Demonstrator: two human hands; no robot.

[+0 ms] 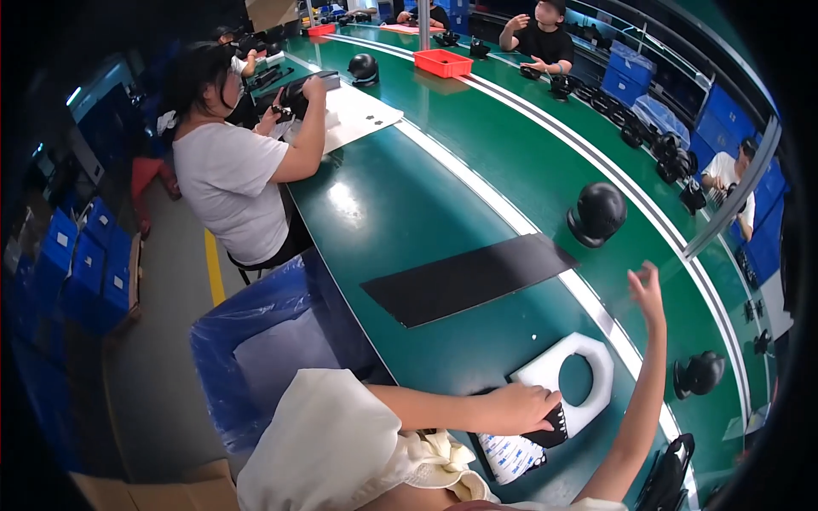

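My left hand (516, 410) is closed at a black flat piece with white marks (555, 427), its fingers bent over the edge. Beneath lies a stack of white printed sheets (509, 458), partly hidden by the hand. Against these rests a white foam block with a round hole (550, 364). Out over the green belt, my right hand (646, 288) is raised with fingers apart and slightly curled, holding nothing. Beyond it stands a black ball-shaped unit on a round base (599, 213), not touching the hand.
A long black board (469, 279) lies across the green table. Another black ball-shaped unit (700, 374) is at the right on the belt. A blue plastic-lined bin (256, 358) stands left of the table. A co-worker (230, 153) sits further along; a red tray (443, 62) is farther back.
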